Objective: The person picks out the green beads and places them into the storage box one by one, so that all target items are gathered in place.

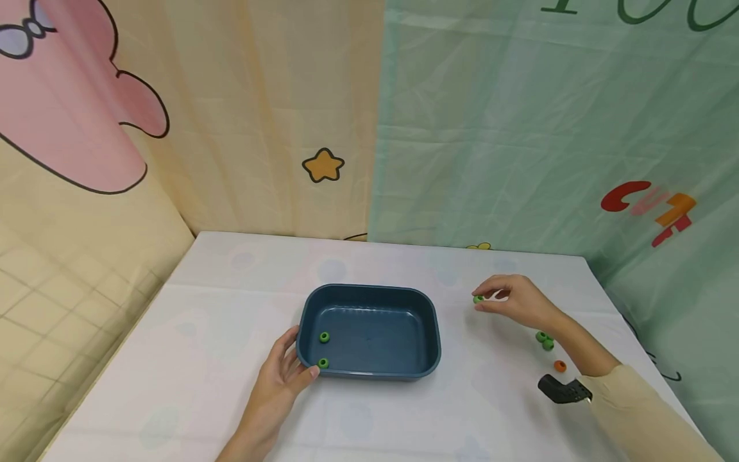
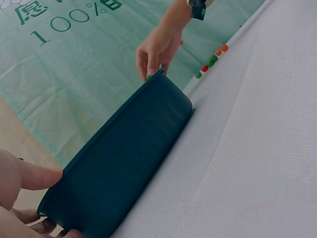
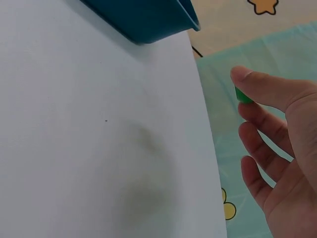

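A dark blue rectangular plastic basin (image 1: 369,374) stands on the table. My left hand (image 1: 280,375) grips its front left corner, the thumb at the front rim and the fingers along the left side. Inside, near its left end, lie two green beads, one bead (image 1: 324,337) behind the other bead (image 1: 324,363). To the right of the basin and apart from it, my right hand (image 1: 514,299) is raised above the table. Between thumb and index finger it pinches a green bead (image 3: 242,96); its other fingers are loosely bent.
Right of the basin, by my right forearm, lie a few green beads (image 1: 548,345) and an orange bead (image 1: 560,366). A red bead (image 2: 204,68) shows among them in the left wrist view. A white cloth covers the table (image 1: 190,359); printed curtains (image 1: 491,128) hang behind it.
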Demonstrator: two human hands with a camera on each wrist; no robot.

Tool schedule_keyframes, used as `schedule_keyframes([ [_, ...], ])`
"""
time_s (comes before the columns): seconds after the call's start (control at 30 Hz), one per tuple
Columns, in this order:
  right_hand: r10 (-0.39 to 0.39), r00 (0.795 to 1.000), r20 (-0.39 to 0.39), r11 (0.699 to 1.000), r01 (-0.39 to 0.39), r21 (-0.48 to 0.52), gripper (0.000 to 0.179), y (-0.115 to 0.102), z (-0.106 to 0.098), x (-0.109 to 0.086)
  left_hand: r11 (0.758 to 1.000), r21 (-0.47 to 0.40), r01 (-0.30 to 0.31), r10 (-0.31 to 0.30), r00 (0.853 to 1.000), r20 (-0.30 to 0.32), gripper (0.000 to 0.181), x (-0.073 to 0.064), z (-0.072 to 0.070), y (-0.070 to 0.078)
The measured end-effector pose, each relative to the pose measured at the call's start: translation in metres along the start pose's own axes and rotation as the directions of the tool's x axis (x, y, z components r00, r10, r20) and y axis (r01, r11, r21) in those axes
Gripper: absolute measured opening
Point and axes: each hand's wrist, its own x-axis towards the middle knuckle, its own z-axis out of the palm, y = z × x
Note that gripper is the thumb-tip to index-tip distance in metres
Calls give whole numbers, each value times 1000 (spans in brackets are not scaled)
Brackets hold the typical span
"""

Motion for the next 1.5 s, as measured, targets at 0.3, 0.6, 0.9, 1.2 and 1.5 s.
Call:
schedule_keyframes([
  [0.3, -91, 996, 12, 996, 91, 21, 21, -14, 3, 20, 1000, 4, 2, -2, 1000, 2, 82, -1, -1, 0],
  [0.6, -138, 990, 42, 989, 135, 66, 19, -29, 9, 41, 1000, 3, -2, 2, 1000, 7, 82, -1, -1, 0],
  [0.9, -212, 974, 85, 972, 201, 118, 17, -46, 21, 64, 1000, -5, -10, 10, 1000, 9, 82, 0, -1, 0],
  [1.2, -223, 962, 157, 970, 202, 138, 19, -63, 34, 83, 1000, 0, -7, 7, 1000, 7, 83, 0, -2, 0],
  [1.5, -253, 950, 184, 961, 224, 161, 20, -78, 47, 97, 1000, 6, -1, 1, 1000, 0, 83, 0, -1, 0],
])
